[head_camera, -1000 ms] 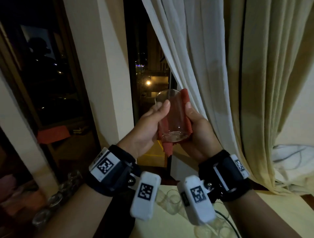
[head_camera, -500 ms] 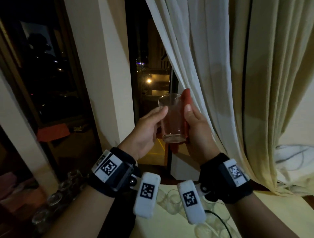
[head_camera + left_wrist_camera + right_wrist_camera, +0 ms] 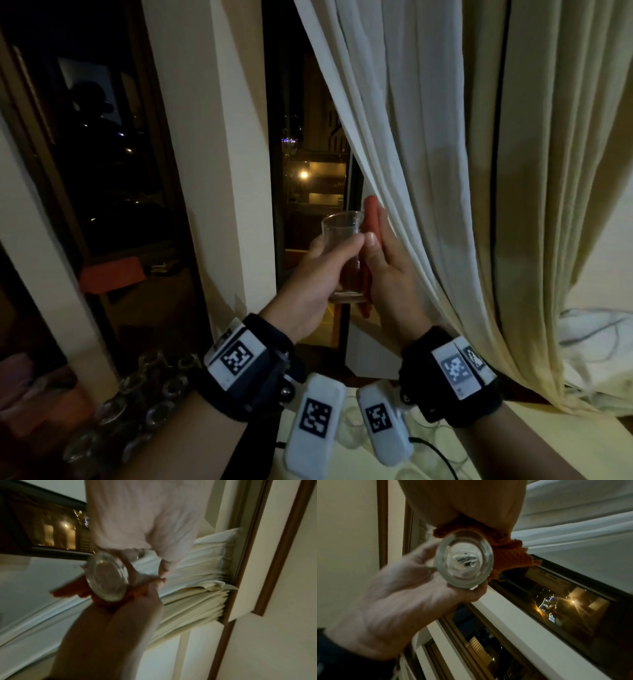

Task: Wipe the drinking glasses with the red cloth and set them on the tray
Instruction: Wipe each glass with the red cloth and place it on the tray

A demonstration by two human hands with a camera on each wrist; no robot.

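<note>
A clear drinking glass point(image 3: 342, 233) is held upright at chest height in front of the window. My left hand point(image 3: 329, 260) grips it from the left, with the thumb across its front. The red cloth point(image 3: 371, 216) lies along the glass's right side, and my right hand point(image 3: 378, 236) holds it there with palm and thumb. In the left wrist view the glass's thick base point(image 3: 107, 578) faces the camera with the cloth point(image 3: 72, 589) bunched beside it. From the right wrist, the base point(image 3: 464, 561) shows again with the cloth point(image 3: 510, 555) under my palm.
Cream curtains point(image 3: 428, 171) hang just right of my hands, almost touching the right one. A pale pillar point(image 3: 212, 171) stands to the left. Several glasses point(image 3: 137, 404) stand in the dark at lower left. More clear glasses point(image 3: 346, 442) and a black cable point(image 3: 435, 452) lie on the yellow table.
The glass has turned more upright and shifted right toward the curtain. The cloth and right hand have slid from behind the glass to its right side; the left thumb now crosses the front.
</note>
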